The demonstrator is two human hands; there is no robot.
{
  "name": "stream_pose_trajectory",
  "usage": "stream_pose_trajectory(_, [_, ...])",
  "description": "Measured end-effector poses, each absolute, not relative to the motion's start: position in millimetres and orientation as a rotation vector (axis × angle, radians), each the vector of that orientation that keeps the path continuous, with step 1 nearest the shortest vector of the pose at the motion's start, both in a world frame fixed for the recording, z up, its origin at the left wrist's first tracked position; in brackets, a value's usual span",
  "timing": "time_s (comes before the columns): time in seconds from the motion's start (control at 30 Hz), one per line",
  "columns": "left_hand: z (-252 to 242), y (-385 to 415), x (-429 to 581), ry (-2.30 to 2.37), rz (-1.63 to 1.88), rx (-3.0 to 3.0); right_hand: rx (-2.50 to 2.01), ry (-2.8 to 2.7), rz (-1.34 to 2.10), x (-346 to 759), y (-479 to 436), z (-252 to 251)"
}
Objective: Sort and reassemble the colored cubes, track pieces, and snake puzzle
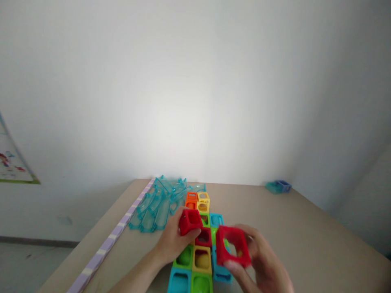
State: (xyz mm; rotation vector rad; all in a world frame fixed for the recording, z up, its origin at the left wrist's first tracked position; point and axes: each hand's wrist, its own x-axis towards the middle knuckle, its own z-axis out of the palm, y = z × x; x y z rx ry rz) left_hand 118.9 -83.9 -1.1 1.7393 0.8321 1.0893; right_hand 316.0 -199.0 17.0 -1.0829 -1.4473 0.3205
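Note:
My left hand grips a hollow red cube block between thumb and fingers, over the left side of a cluster of coloured blocks. Another red cube block, with a large opening through its face, is pinched in my right hand on the cluster's right side. Beneath and between my hands are a third red block, a yellow block, green blocks and blue blocks, set side by side. My hands hide part of the cluster.
Clear teal track pieces lie piled at the back left of the table. Orange and yellow blocks stand at the cluster's far end. A blue block-like piece sits at the back right. A purple-and-white strip lines the left edge.

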Motion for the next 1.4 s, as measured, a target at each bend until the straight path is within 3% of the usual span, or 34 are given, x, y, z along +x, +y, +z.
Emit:
stream_pose_trajectory(0.1, [-3.7,-84.2,118.7,0.767,1.214,1.683,-0.875,-1.366,0.662,288.3,-154.9,36.3])
stream_pose_trajectory(0.2, [-3.8,-84.6,116.1,0.73,1.301,1.684,-0.735,-1.286,0.717,272.5,-125.6,33.2])
stream_pose_trajectory(0.43, [4.5,-92.4,111.8,0.644,1.27,1.611,-1.047,-1.563,0.63,289.7,-135.2,18.0])
stream_pose_trajectory(0.8, [-12.4,-85.4,106.2,0.456,1.238,1.633,-1.293,-1.558,0.709,290.5,-136.8,26.4])
stream_pose_trajectory(1.0, [-9.6,-87.0,107.6,0.634,1.272,1.897,-1.233,-1.561,0.737,294.7,-136.9,22.3])
stream_pose_trajectory(1.4, [-6.2,-86.5,104.2,0.671,1.316,1.803,-1.114,-1.692,0.548,298.3,-140.5,21.5])
